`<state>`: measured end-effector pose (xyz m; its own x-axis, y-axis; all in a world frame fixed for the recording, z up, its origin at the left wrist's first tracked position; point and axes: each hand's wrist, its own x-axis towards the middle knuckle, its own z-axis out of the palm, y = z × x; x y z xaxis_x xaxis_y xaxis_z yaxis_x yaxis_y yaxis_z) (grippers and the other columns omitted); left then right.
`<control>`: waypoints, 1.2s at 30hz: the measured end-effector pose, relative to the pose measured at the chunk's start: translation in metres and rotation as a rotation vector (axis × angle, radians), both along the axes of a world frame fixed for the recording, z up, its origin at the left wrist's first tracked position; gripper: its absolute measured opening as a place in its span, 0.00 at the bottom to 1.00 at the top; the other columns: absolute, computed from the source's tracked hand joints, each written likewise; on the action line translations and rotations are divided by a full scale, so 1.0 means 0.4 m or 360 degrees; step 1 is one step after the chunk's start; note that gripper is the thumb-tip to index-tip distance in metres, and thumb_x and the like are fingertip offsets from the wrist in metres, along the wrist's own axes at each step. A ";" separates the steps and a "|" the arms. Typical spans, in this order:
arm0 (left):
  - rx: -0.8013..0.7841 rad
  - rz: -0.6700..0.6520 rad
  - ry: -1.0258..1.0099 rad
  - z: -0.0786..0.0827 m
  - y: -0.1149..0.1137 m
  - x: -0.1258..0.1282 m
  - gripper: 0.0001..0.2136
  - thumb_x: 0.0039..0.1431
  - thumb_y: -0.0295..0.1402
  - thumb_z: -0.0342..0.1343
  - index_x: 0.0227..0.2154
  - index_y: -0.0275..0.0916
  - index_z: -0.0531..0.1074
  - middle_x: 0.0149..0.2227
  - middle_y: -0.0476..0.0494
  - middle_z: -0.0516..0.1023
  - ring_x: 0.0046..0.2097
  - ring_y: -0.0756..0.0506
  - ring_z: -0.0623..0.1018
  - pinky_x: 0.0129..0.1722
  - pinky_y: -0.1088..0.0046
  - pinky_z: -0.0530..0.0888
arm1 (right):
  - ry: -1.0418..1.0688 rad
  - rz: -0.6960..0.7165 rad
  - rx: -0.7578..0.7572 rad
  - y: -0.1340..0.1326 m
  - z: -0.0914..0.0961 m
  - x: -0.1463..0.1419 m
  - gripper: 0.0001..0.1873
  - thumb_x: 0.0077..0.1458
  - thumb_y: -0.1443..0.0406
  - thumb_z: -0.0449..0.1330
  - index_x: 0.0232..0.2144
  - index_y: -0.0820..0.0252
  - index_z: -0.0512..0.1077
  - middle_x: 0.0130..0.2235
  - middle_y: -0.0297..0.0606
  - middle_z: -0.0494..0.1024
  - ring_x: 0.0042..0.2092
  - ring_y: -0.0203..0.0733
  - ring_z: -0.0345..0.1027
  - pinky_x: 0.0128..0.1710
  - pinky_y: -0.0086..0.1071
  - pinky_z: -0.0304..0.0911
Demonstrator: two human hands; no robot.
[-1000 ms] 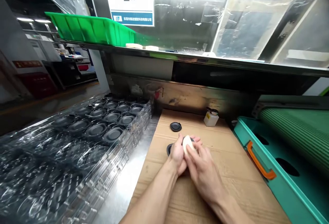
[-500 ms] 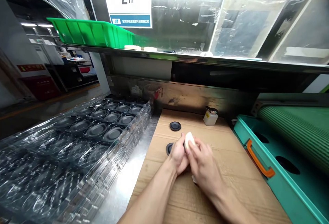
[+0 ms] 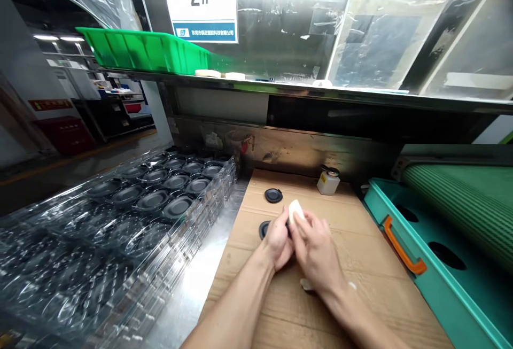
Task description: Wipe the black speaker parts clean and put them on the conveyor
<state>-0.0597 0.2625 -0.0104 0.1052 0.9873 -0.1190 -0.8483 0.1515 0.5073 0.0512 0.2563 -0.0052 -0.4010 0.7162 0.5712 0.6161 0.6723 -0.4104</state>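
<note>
My left hand point(image 3: 279, 241) is closed around a black plastic part, of which only a dark edge shows between the fingers; the palm hides the rest. Pinched in my right hand point(image 3: 318, 247) is a small white pad point(image 3: 295, 209), pressed against that part. Both hands meet above a cardboard sheet point(image 3: 240, 279). One round black lid point(image 3: 263, 230) lies partly hidden beside my left hand, and another black lid point(image 3: 273, 195) lies farther back. Under my right wrist, a small pale and dark object point(image 3: 307, 285) is partly covered.
Clear plastic trays point(image 3: 208, 220) with several round black lids stand on the left. At the cardboard's back is a pump bottle point(image 3: 328, 182). A teal bin point(image 3: 452, 290) with an orange handle point(image 3: 404, 247) is on the right, by a green ribbed belt point(image 3: 468, 194). A green basket point(image 3: 148, 52) sits on the shelf.
The white pad and the fingers of my right hand have shifted slightly. More of the pale and dark object under my right wrist shows now. My left hand stays nearly still.
</note>
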 end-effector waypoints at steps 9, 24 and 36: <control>-0.0044 -0.0017 0.0158 0.016 -0.012 0.011 0.19 0.62 0.43 0.50 0.43 0.30 0.72 0.44 0.33 0.78 0.50 0.39 0.75 0.54 0.64 0.68 | -0.0020 0.0055 -0.0010 0.006 -0.001 0.025 0.18 0.62 0.61 0.49 0.53 0.52 0.68 0.51 0.43 0.69 0.47 0.47 0.62 0.45 0.39 0.63; -0.0096 -0.0105 0.0071 0.034 -0.002 -0.042 0.20 0.62 0.42 0.46 0.42 0.26 0.69 0.48 0.19 0.73 0.39 0.39 0.79 0.34 0.69 0.75 | -0.0461 -0.0739 -0.0339 0.160 -0.063 0.157 0.31 0.56 0.55 0.54 0.58 0.64 0.60 0.46 0.51 0.71 0.49 0.56 0.62 0.45 0.41 0.59; -0.0121 0.0033 0.0059 0.020 0.006 -0.039 0.16 0.61 0.37 0.49 0.42 0.27 0.70 0.49 0.22 0.73 0.43 0.38 0.78 0.36 0.67 0.75 | -0.0156 -0.0496 -0.0644 0.162 -0.037 0.168 0.27 0.51 0.56 0.57 0.52 0.60 0.61 0.45 0.46 0.73 0.43 0.49 0.70 0.40 0.36 0.61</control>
<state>-0.0754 0.2650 -0.0025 0.0787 0.9772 -0.1970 -0.8324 0.1731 0.5264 0.1183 0.3210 -0.0201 -0.1714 0.9658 0.1943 0.8104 0.2504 -0.5297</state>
